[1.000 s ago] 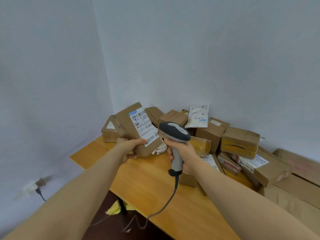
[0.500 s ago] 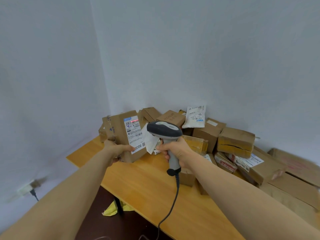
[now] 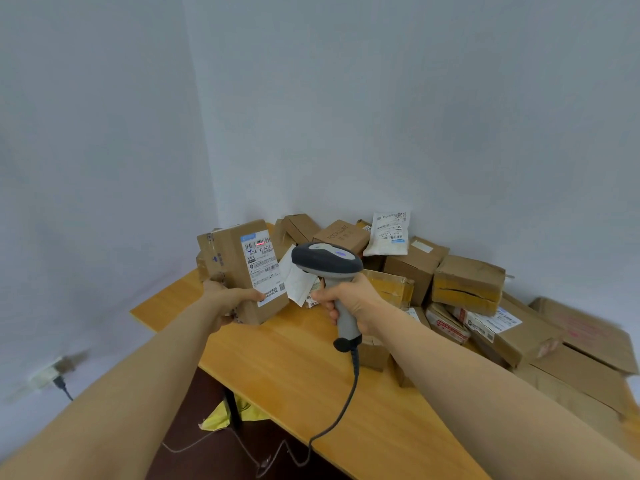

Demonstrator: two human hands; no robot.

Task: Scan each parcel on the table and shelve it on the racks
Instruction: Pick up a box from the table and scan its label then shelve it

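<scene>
My left hand (image 3: 225,299) grips a brown cardboard parcel (image 3: 228,261) by its lower end and holds it upright above the table's far left corner. Its white shipping label (image 3: 264,266) faces me, and a red scan line lies across the barcode at the label's top. My right hand (image 3: 349,299) grips the handle of a grey corded barcode scanner (image 3: 327,263), whose dark head points left at the label from close by. A pile of several cardboard parcels (image 3: 467,282) and a white mailer bag (image 3: 389,233) fills the table's back and right.
The wooden table (image 3: 294,368) stands in a corner of two pale walls. The scanner's cable (image 3: 343,407) hangs over the near edge to the dark floor. A yellow bag (image 3: 221,417) lies under the table. A wall socket with a plug (image 3: 52,375) sits low at the left.
My left hand has turned the parcel from tilted to upright and drawn it slightly left. The scanner head has closed in on the label, and a red scan line now shows on the barcode.
</scene>
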